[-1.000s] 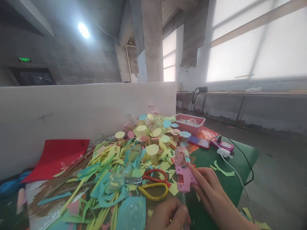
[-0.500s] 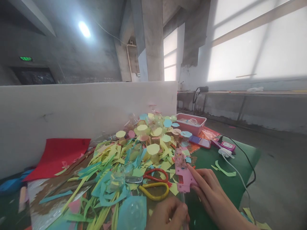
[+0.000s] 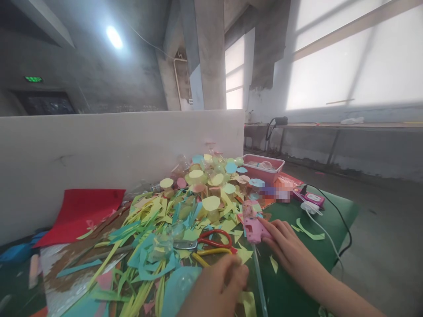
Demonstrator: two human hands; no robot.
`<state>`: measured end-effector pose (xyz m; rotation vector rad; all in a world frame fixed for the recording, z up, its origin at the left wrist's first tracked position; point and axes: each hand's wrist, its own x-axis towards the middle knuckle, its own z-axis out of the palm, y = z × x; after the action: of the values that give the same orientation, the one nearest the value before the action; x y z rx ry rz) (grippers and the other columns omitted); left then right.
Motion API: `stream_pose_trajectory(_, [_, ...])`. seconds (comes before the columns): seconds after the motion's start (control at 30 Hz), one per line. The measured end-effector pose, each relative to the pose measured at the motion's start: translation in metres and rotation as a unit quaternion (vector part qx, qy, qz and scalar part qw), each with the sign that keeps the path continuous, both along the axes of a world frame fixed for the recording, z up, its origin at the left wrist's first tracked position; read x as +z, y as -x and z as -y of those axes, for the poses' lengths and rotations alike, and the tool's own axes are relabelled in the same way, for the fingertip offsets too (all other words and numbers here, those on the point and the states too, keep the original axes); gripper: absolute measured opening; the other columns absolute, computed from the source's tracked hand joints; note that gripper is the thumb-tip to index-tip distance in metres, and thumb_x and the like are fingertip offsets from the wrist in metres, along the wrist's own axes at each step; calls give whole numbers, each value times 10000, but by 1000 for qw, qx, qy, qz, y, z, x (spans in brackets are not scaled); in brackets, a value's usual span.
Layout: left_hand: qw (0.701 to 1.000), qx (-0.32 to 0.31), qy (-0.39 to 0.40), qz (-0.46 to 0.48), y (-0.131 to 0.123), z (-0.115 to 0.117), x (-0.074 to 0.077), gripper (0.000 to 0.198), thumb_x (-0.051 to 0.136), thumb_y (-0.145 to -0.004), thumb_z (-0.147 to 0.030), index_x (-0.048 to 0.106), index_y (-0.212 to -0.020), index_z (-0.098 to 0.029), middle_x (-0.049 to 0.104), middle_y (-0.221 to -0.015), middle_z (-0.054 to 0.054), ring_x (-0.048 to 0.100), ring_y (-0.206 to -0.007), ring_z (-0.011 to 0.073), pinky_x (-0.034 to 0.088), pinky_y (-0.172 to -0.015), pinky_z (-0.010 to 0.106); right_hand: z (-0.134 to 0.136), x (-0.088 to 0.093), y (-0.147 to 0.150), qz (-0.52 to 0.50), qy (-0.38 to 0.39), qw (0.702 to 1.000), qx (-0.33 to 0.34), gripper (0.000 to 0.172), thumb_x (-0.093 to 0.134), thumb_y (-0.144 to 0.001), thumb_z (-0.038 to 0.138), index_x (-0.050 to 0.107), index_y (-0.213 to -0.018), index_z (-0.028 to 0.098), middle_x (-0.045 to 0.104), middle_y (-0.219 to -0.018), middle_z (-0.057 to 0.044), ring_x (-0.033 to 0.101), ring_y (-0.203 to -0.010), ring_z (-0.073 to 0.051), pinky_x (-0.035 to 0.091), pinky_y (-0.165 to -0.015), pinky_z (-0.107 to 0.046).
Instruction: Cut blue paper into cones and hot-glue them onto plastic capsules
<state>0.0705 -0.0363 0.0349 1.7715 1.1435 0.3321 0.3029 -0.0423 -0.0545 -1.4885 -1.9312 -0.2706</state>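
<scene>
A pink glue gun (image 3: pixel 254 229) is held in my right hand (image 3: pixel 284 242), its nozzle end pointing away from me. A clear glue stick (image 3: pixel 259 281) runs from its back end toward the bottom edge. My left hand (image 3: pixel 214 286) has its fingers curled, left of the stick and over the yellow scissor handle; what it holds, if anything, is hidden. Scissors (image 3: pixel 214 239) with red and yellow handles lie on the paper scraps. Just left of my left hand is a clear plastic dome (image 3: pixel 185 284) on blue paper. Paper discs (image 3: pixel 210 203) top a pile of clear cups beyond.
A pink basket (image 3: pixel 264 169) stands at the back right of the green table (image 3: pixel 340 207). A white plug (image 3: pixel 310 207) and cables lie on the right. Red paper (image 3: pixel 82 211) is at left, before a white partition (image 3: pixel 115 149).
My left hand has moved left and away from the glue stick, which now shows more of its length. The glue gun has tilted slightly in my right hand.
</scene>
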Motion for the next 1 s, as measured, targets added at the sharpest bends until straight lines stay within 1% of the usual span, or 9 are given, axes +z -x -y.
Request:
stream_pose_trajectory(0.07, [994,19,-85,-73,12,-4,19,393,372,-902,-503,624,-1049,-238,699,-951,44,628,-865,216,426,-738,291,-8,-5,-16,15,12,1000,-21,389,345,-1004,337,433,-1371,243,591,-1009,-84,573,-910,-225,530,-790,-392])
stream_pose_trajectory(0.13, [969,40,-182,-160,28,-10,34,397,319,-921,-471,623,-1050,-250,692,-963,57,629,-883,237,430,-757,322,-14,-10,-32,32,25,999,-36,381,348,-1003,357,468,-1341,229,596,-991,-80,571,-899,-224,522,-797,-392])
stream_pose_trajectory(0.23, [920,69,-247,-296,55,-22,41,396,338,-902,-446,628,-1049,-219,690,-934,94,643,-864,273,437,-726,344,-21,-16,-50,43,59,996,-53,384,337,-1003,387,518,-1289,205,606,-948,-72,576,-848,-219,520,-778,-381])
stream_pose_trajectory(0.33, [895,42,-241,-373,73,-27,39,338,400,-867,-404,637,-994,-199,703,-895,108,661,-837,288,437,-689,342,-23,-17,-56,49,88,994,-39,399,326,-1004,414,543,-1269,208,621,-921,-68,582,-823,-217,519,-755,-377])
stream_pose_trajectory(0.47, [883,9,-188,-429,75,-25,35,264,488,-790,-340,638,-959,-204,717,-941,124,676,-853,338,448,-673,382,-23,-16,-55,66,112,991,3,398,336,-1002,435,545,-1281,241,628,-923,-61,578,-812,-209,516,-740,-360])
stream_pose_trajectory(0.7, [887,-22,-193,-418,68,-24,15,435,607,-623,-225,661,-1054,-200,722,-1049,133,663,-979,376,477,-792,440,-22,-20,-63,165,68,984,-25,409,315,-1005,425,531,-1298,238,618,-977,-75,560,-849,-227,505,-765,-394])
stream_pose_trajectory(0.77, [888,-27,-185,-421,68,-25,12,421,620,-594,-184,675,-1012,-195,731,-1031,132,668,-974,374,486,-788,428,-16,-13,-57,211,25,976,-47,421,290,-1005,404,562,-1261,210,622,-983,-106,555,-868,-269,499,-756,-455])
stream_pose_trajectory(0.87, [886,-44,-173,-428,65,-26,13,358,616,-594,-123,692,-939,-183,744,-987,134,682,-951,360,499,-767,404,-1,11,-31,230,-41,970,-60,429,261,-1003,358,586,-1226,188,633,-1011,-143,549,-879,-308,487,-725,-503])
stream_pose_trajectory(1.0, [882,-59,-154,-440,59,-25,19,367,635,-616,-133,682,-980,-158,728,-1023,157,670,-977,367,497,-779,419,18,50,18,152,-58,986,43,320,364,-987,335,588,-1198,246,649,-1025,-94,562,-928,-274,489,-759,-438])
